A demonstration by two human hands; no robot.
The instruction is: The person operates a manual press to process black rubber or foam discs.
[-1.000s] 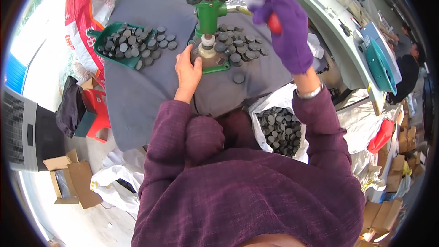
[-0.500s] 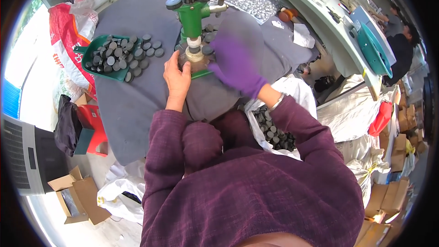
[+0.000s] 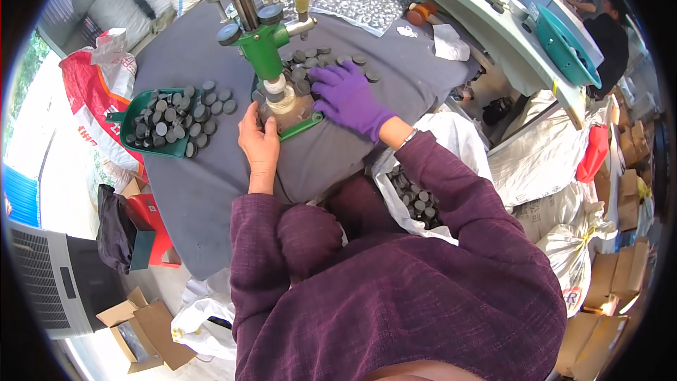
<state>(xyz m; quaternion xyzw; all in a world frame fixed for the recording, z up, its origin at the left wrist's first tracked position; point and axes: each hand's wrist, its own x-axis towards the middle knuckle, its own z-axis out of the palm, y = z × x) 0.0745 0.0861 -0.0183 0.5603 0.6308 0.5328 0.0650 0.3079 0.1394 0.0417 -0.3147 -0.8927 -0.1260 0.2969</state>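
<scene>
A green hand press [image 3: 261, 53] stands on the cloth-covered table, its pale round die [image 3: 282, 101] at the bottom. My bare left hand [image 3: 259, 142] rests at the near left side of the press base, thumb and forefinger apart, with no piece visible between them; its other fingertips are partly hidden. My right hand [image 3: 350, 99], in a purple glove, lies with spread fingers right of the die, by a loose pile of dark grey round discs [image 3: 310, 62]. A green bar [image 3: 302, 127] crosses the near edge of the base between my hands.
On the left, a green scoop [image 3: 130, 127] holds more discs, some spilling beside it. An open white bag [image 3: 451, 144] of discs stands below my right forearm. Small shiny rings lie on a clear sheet [image 3: 367, 5] at the back. A side bench [image 3: 522, 74] runs along the right.
My right hand was blurred and raised over the press's right side; now it lies lower, fingers spread by the discs. The view has shifted; my left hand stays by the base.
</scene>
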